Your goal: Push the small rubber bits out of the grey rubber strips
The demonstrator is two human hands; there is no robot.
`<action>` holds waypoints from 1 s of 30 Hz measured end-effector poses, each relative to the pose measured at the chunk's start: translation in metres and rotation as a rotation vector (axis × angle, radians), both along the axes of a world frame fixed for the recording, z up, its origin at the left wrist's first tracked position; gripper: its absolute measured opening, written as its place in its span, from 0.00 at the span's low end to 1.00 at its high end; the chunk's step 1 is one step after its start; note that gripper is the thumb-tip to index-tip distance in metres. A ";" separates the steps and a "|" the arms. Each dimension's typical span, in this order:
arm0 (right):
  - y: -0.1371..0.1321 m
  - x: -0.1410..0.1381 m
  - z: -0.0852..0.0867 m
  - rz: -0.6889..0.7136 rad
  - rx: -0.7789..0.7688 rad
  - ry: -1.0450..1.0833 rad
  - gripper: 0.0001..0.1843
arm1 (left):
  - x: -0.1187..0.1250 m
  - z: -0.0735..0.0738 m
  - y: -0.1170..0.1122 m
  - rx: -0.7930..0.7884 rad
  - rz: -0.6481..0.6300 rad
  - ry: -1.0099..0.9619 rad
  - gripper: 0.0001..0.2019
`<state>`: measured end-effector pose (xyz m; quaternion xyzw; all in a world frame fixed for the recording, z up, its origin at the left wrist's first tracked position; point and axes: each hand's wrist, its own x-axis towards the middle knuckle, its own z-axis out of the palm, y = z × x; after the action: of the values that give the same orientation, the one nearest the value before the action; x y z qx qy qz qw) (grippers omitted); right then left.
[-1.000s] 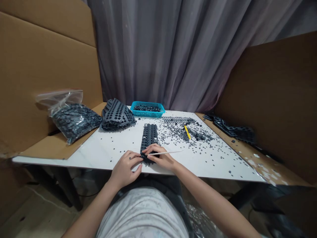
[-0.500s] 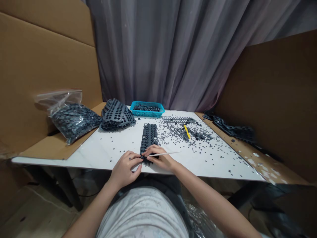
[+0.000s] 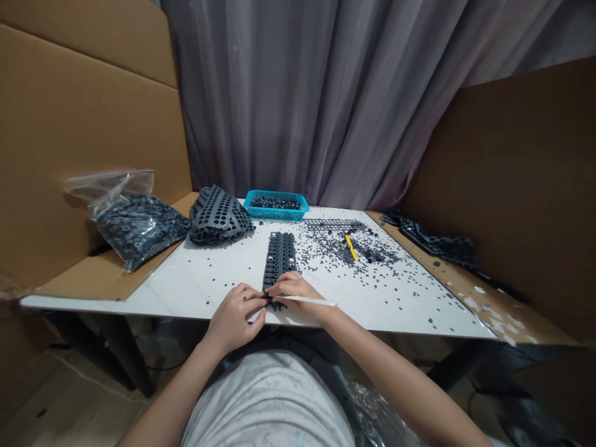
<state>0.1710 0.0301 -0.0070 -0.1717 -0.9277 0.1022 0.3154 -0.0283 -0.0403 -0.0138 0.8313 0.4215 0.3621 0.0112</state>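
In front of me lies a dark grey die-cut sheet of ring-like pieces (image 3: 280, 251), its near end at the table's front edge. My left hand (image 3: 238, 315) pinches the sheet's near left edge, fingers closed. Across the same end bends my right hand (image 3: 298, 290), its fingers closed on a thin white stick (image 3: 313, 300) that points off to the right. The stick's working tip is hidden among the fingers at the sheet. A few small white spots show on the sheet's right side.
Many small dark punched-out bits (image 3: 321, 248) are strewn over the white table, with a yellow strip tool (image 3: 351, 247) among them. Behind stand a blue basket (image 3: 277, 215) of dark pieces, a perforated sheet pile (image 3: 220, 214) and a clear bag (image 3: 139, 226). Cardboard walls flank both sides.
The white stick's free end has swung down toward me, and my right hand has turned slightly with it. My left hand and the sheet stay nearly in place.
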 end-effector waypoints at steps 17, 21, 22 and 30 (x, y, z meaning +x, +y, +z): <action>0.003 -0.005 -0.002 0.000 0.007 -0.038 0.10 | 0.001 0.003 -0.001 -0.032 0.006 0.003 0.07; 0.004 -0.005 -0.004 -0.006 -0.001 -0.021 0.10 | 0.000 0.003 -0.001 -0.021 0.003 0.003 0.08; 0.005 -0.004 -0.005 -0.012 0.000 -0.009 0.10 | 0.000 0.003 -0.001 -0.017 0.004 0.002 0.08; -0.001 -0.001 0.004 -0.104 -0.359 0.258 0.09 | 0.000 0.000 0.000 0.010 0.009 -0.025 0.10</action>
<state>0.1705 0.0295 -0.0028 -0.2581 -0.8364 0.2706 0.4007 -0.0282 -0.0407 -0.0137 0.8248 0.4232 0.3748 0.0106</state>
